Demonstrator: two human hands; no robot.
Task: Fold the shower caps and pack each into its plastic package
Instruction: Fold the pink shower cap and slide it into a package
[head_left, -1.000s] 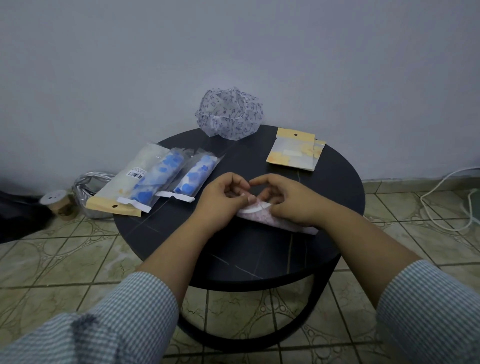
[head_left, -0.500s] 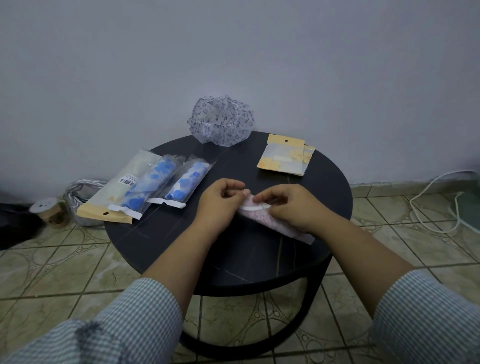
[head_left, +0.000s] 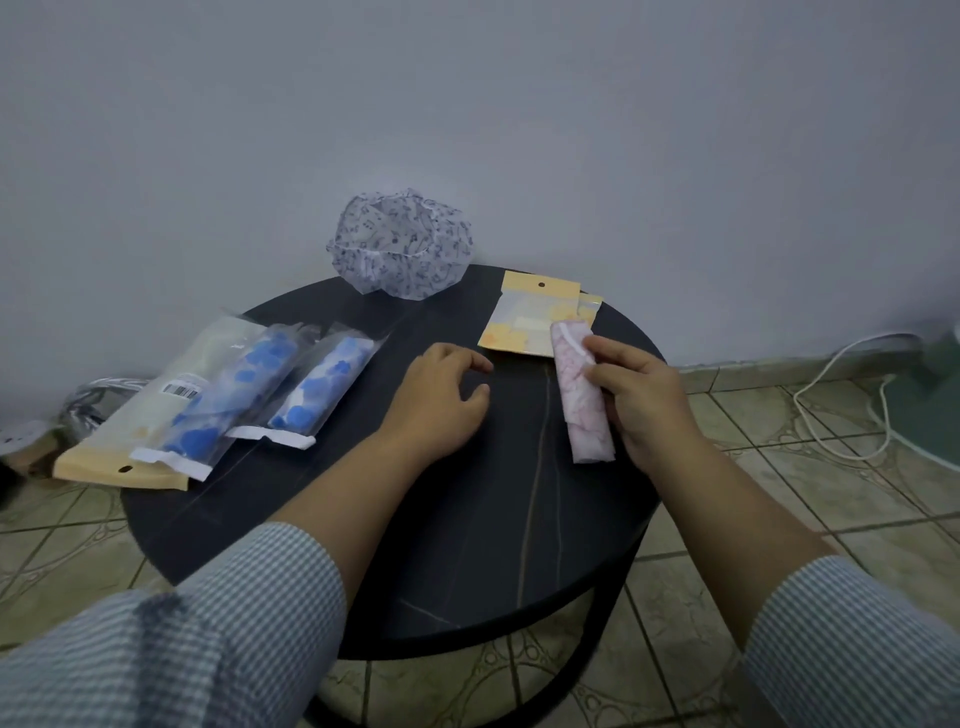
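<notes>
On the round black table (head_left: 467, 545), the right hand (head_left: 641, 397) has its fingers curled around the folded pink cap (head_left: 582, 400), beside an empty package (head_left: 524, 322). The left hand (head_left: 441, 395) rests loose, holding nothing. The cap looks light, soft and slippery; best gripped mid-roll.

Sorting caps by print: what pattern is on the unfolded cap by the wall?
The unfolded shower cap is white with small dark blue music-note-like marks, seen in the head view.

- Barcode label (head_left: 181, 391): white sticker on the cream-coloured packet (head_left: 156, 410) at the table's left side; bars visible, digits too small to read.
- No other legible text, brand or number.
</notes>
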